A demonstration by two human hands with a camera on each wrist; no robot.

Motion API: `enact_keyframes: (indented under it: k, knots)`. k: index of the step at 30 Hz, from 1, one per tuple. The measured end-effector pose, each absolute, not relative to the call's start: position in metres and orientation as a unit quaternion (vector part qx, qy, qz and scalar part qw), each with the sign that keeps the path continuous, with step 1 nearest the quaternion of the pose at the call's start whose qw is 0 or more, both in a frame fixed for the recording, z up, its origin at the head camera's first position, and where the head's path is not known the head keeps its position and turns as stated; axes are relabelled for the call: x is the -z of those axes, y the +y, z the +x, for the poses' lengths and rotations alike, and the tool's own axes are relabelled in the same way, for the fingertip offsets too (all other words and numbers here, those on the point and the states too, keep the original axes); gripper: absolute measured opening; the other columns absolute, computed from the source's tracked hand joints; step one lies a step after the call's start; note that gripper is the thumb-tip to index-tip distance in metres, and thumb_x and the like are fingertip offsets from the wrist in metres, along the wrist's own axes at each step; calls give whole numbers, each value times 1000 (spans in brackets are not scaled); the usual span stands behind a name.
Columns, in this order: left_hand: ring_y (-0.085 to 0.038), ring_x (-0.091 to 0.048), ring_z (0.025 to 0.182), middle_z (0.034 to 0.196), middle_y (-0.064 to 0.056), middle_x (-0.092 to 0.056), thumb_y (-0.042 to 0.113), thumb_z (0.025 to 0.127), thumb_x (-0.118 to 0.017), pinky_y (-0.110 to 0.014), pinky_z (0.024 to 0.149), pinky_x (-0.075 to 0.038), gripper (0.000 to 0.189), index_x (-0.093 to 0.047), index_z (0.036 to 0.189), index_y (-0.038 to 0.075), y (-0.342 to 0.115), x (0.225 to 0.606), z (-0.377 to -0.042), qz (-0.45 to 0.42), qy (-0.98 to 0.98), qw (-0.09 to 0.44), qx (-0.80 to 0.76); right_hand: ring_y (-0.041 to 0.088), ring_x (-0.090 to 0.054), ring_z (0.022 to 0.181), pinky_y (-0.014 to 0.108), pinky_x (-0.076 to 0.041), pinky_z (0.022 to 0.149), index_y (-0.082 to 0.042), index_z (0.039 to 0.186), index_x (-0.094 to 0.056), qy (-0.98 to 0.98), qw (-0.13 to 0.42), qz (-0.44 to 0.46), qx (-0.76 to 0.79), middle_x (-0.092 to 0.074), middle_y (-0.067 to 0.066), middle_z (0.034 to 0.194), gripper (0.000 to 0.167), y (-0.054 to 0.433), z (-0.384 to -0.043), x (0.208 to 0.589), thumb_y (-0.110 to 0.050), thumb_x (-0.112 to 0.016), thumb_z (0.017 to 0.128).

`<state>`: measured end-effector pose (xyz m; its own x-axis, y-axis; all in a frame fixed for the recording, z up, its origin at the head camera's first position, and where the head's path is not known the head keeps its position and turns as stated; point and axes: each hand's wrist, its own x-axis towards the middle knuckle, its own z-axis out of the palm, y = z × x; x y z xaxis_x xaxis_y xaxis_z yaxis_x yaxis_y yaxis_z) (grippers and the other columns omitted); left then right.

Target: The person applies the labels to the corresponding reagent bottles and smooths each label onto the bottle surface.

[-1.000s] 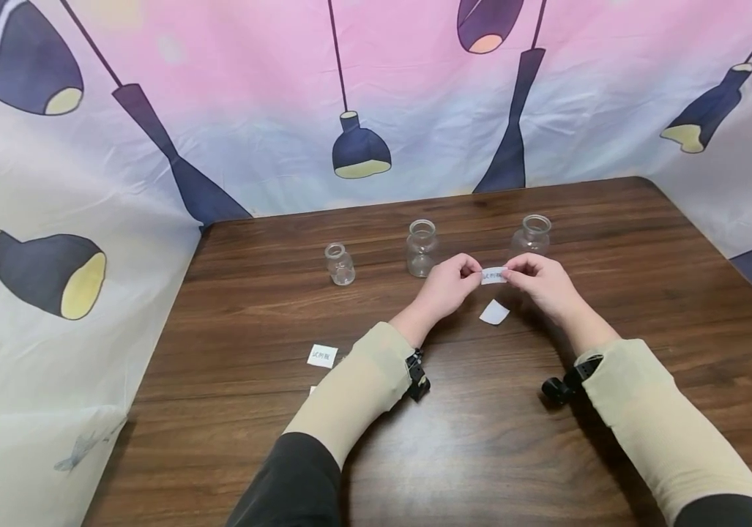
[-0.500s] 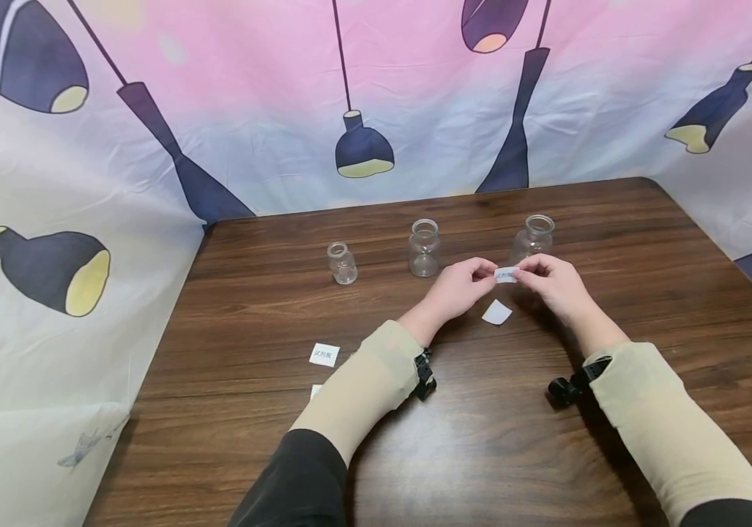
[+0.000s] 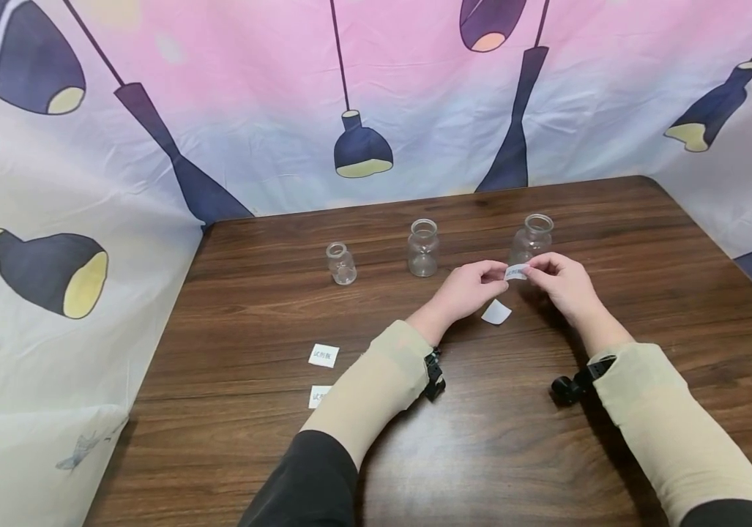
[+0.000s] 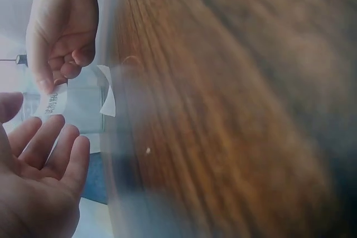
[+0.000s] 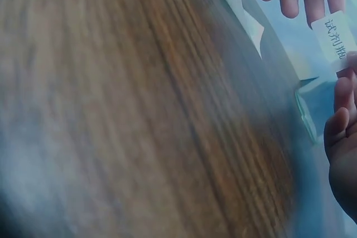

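A small white label (image 3: pixel 516 272) with printed characters is pinched at its right end by my right hand (image 3: pixel 563 282), in front of the right glass jar (image 3: pixel 534 238). My left hand (image 3: pixel 468 294) is at the label's other end. In the left wrist view, the left hand's fingers (image 4: pixel 40 151) are extended, fingertips right at the label's edge, with the thumb apart from them. The right wrist view shows the label (image 5: pixel 334 40) between the two hands, its characters facing the camera. Below the hands lies a white piece of paper (image 3: pixel 496 312), one corner lifted.
Two more glass jars stand to the left, a medium one (image 3: pixel 423 252) and a small one (image 3: pixel 341 267). Two printed labels lie on the wooden table at left, one in view whole (image 3: pixel 324 356), another label (image 3: pixel 318 397) partly behind the left sleeve.
Both hands and the label have moved right, nearer the right jar. The left thumb and fingers, earlier pinching the label's left end, are now spread apart.
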<state>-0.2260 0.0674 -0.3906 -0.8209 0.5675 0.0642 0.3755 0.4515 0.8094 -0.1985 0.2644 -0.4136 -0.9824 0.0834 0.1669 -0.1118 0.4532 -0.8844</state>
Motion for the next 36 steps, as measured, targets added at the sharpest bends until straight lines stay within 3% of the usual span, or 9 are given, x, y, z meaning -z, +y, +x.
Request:
enact_keyframes:
  k: [3, 9, 16, 36]
  knots:
    - [-1, -57, 99, 110, 5, -65, 23, 91, -61, -15, 81, -42, 34, -60, 124, 14, 70, 390, -225, 279, 844, 126, -440, 7, -48, 65, 24, -44, 53, 2, 97, -61, -839, 104, 6, -535, -54, -13, 70, 25, 267, -198, 416, -22, -64, 90]
    - [0, -55, 105, 118, 5, -61, 27, 91, -60, -15, 86, -41, 40, -55, 130, 17, 77, 391, -226, 290, 843, 151, -427, 7, -46, 60, 23, -43, 51, -14, 86, -64, -830, 117, -3, -545, -52, -13, 67, 4, 271, -199, 418, -17, -64, 89]
    - [-5, -55, 104, 121, 3, -58, 27, 91, -61, -17, 85, -41, 45, -50, 133, 15, 84, 392, -228, 294, 834, 166, -437, 7, -46, 60, 23, -43, 52, 1, 93, -59, -837, 119, -18, -533, -52, -12, 68, 23, 275, -198, 416, -22, -64, 90]
    - [-6, -53, 110, 129, 5, -54, 31, 92, -59, -21, 89, -41, 50, -45, 139, 19, 94, 389, -236, 284, 846, 182, -412, 7, -45, 58, 20, -41, 50, 1, 95, -57, -846, 132, -37, -515, -51, -11, 69, 22, 284, -201, 418, -19, -63, 90]
